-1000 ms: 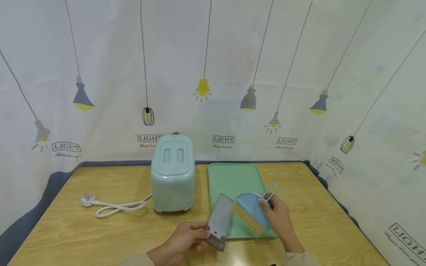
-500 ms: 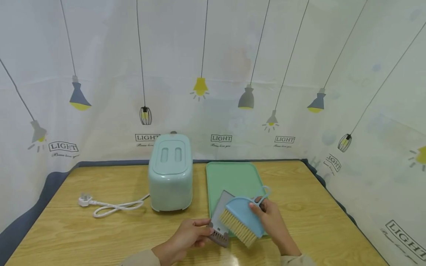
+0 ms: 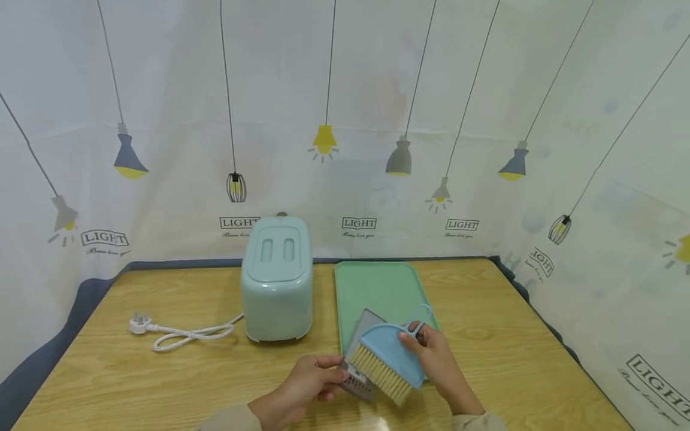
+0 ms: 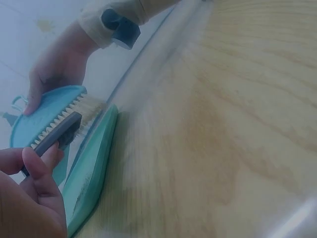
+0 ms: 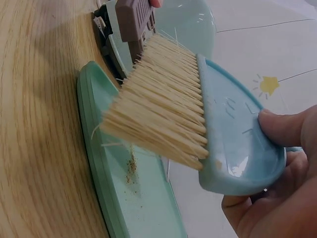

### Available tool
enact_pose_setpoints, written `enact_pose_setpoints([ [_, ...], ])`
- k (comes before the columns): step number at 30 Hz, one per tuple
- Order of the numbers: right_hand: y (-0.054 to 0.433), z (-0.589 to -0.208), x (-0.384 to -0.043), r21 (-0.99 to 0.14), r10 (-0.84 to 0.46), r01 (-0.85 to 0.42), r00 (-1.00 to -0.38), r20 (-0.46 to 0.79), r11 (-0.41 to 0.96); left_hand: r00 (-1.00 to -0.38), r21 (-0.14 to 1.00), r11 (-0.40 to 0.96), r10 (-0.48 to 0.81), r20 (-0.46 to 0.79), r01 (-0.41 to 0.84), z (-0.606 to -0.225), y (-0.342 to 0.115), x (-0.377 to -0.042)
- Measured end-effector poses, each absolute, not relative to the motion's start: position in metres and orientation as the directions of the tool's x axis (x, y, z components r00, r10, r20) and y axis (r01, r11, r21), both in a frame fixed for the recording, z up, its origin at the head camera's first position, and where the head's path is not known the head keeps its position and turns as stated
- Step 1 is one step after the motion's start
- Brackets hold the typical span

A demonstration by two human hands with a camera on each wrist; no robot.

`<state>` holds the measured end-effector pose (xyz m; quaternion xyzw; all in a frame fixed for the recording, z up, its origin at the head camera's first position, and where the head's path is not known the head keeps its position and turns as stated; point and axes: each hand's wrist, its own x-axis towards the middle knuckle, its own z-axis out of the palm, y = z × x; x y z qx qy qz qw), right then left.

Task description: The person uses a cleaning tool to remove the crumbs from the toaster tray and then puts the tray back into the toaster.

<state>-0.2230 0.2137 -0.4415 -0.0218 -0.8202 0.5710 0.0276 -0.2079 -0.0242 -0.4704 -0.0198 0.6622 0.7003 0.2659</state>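
Observation:
My left hand (image 3: pixel 307 383) pinches the slotted end of a flat grey crumb tray (image 3: pixel 368 318) between thumb and fingers. My right hand (image 3: pixel 439 359) holds a light-blue hand brush (image 3: pixel 392 344) by its loop-handled end. Pale bristles (image 5: pixel 158 96) lie across the crumb tray and hide much of its middle; the right wrist view shows them beside the slotted end. Both things hover over the near part of a green tray (image 3: pixel 380 284). Brown crumbs (image 5: pixel 131 168) lie on that tray in the right wrist view.
A mint-green toaster (image 3: pixel 277 293) stands left of the green tray, its lid on top. Its white cord (image 3: pixel 196 336) and plug (image 3: pixel 140 324) lie on the wooden table (image 3: pixel 485 311) to the left. A printed curtain (image 3: pixel 366 179) hangs behind the table.
The brush has moved left and toward me, from beside the crumb tray to over it, the last part only slightly. The left hand keeps its grip and has shifted a little.

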Motion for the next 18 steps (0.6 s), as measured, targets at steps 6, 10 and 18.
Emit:
enact_pose_setpoints([
  [6,0.214,-0.444,-0.225,-0.927,0.044,-0.031,-0.998,0.051,0.373,-0.852,0.918,0.029,0.362,-0.378,-0.396,-0.47,-0.027,-0.206],
  [10,0.217,-0.444,-0.228,-0.919,0.045,-0.047,-0.997,0.07,0.392,-0.841,0.908,0.039,0.362,-0.402,-0.417,-0.469,-0.028,-0.205],
  [18,0.225,-0.446,-0.238,-0.916,0.055,-0.048,-0.996,0.076,0.399,-0.822,0.887,0.022,0.365,-0.438,-0.462,-0.469,-0.032,-0.201],
])
